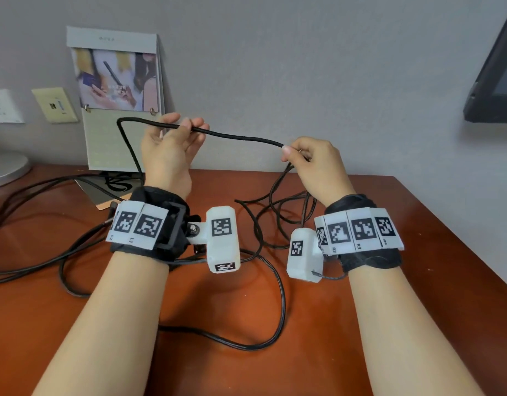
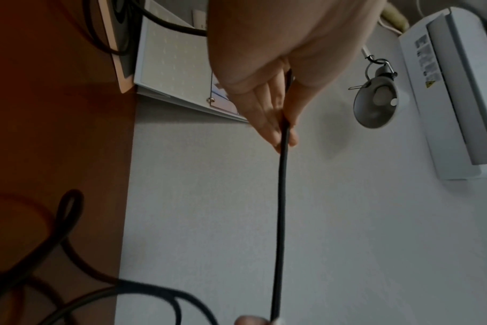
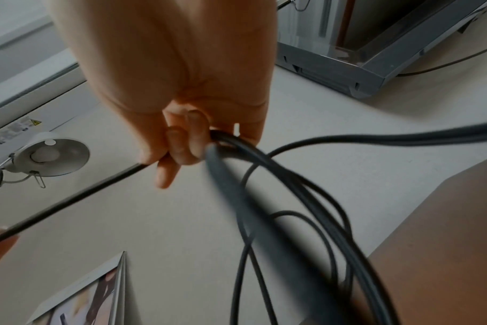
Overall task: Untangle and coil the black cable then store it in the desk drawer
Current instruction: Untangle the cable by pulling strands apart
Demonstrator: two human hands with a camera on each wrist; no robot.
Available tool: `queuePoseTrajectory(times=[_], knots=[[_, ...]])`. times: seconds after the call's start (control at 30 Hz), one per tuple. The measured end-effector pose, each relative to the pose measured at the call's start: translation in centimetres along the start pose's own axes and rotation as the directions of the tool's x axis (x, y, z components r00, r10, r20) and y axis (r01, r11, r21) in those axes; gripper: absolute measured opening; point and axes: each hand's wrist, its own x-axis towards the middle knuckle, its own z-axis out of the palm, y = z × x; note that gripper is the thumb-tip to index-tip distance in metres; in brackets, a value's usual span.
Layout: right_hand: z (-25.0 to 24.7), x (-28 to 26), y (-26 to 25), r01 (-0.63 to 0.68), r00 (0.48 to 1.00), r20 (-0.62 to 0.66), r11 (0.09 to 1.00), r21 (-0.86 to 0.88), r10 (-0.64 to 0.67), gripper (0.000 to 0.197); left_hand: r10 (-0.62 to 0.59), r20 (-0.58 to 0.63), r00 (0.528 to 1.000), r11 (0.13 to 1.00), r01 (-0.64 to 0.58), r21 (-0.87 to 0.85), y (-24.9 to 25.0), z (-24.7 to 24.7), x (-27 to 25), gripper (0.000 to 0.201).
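Above the red-brown desk, both hands hold up a thin black cable. My left hand pinches it between thumb and fingers; beyond that hand the cable bends down behind it toward the desk. A nearly straight stretch runs to my right hand, which grips the cable in curled fingers. Several loose loops hang from the right hand, and their lower ends lie in a tangle on the desk. No drawer is in view.
A desk calendar stands against the wall behind my left hand. Thicker black leads cross the desk's left and middle. A lamp base sits far left, wall sockets above it. A monitor hangs top right.
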Motion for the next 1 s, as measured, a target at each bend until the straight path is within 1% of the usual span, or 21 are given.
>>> queuePoseTrajectory(times=[0.07,0.13,0.23,0.3,0.37,0.43,0.57,0.63,0.73,0.8,0.9,1.0], knots=[[0.0,0.0,0.0,0.001,1.000,-0.021,1.000,-0.023,-0.002,0.023,-0.014,0.006,1.000,1.000,0.014,-0.016,-0.1,0.1,-0.1,0.015],[0.0,0.0,-0.1,0.004,0.998,-0.055,1.000,-0.024,-0.005,0.024,-0.043,0.047,0.998,0.999,0.044,-0.018,-0.3,0.5,-0.4,0.017],[-0.1,0.0,-0.3,0.025,0.998,-0.059,1.000,-0.014,-0.026,0.023,-0.118,0.127,0.985,0.993,0.113,0.041,-1.1,1.4,-1.1,0.022],[-0.2,0.0,-0.3,0.026,0.999,-0.040,0.999,-0.018,-0.026,0.023,-0.142,0.141,0.980,0.987,0.129,0.097,-1.7,1.9,-1.4,0.022],[-0.2,-0.1,-0.3,0.023,0.999,-0.021,0.999,-0.023,-0.024,0.021,-0.125,0.118,0.985,0.986,0.110,0.128,-1.7,1.9,-1.4,0.019],[-0.2,-0.1,-0.3,0.023,1.000,-0.013,1.000,-0.011,-0.023,0.019,-0.098,0.068,0.993,0.988,0.089,0.126,-1.3,1.4,-0.9,0.017],[-0.3,0.1,0.1,0.026,0.998,-0.065,1.000,0.008,-0.025,0.021,-0.056,-0.056,0.997,0.996,0.060,0.067,0.0,-0.5,0.4,0.015],[-0.1,0.0,0.0,0.053,0.996,-0.065,0.998,-0.016,-0.054,0.025,-0.056,-0.078,0.995,0.998,0.059,0.026,0.3,-0.8,0.5,0.015],[0.1,0.1,-0.1,0.062,0.996,-0.067,0.998,-0.029,-0.064,0.029,-0.076,-0.025,0.997,0.997,0.076,0.007,0.3,-0.4,0.2,0.014],[0.0,0.1,-0.2,0.068,0.996,-0.060,0.997,-0.036,-0.070,0.030,-0.084,0.022,0.996,0.996,0.083,0.042,-0.2,0.2,-0.2,0.011],[0.1,-0.2,-0.7,0.101,0.995,-0.007,0.994,-0.041,-0.102,0.030,-0.105,0.056,0.993,0.989,0.098,0.110,-1.3,1.0,-0.9,0.022],[0.3,-0.5,-1.3,0.139,0.990,0.042,0.988,-0.064,-0.137,0.032,-0.158,0.079,0.984,0.982,0.147,0.121,-1.6,1.6,-1.3,0.021]])
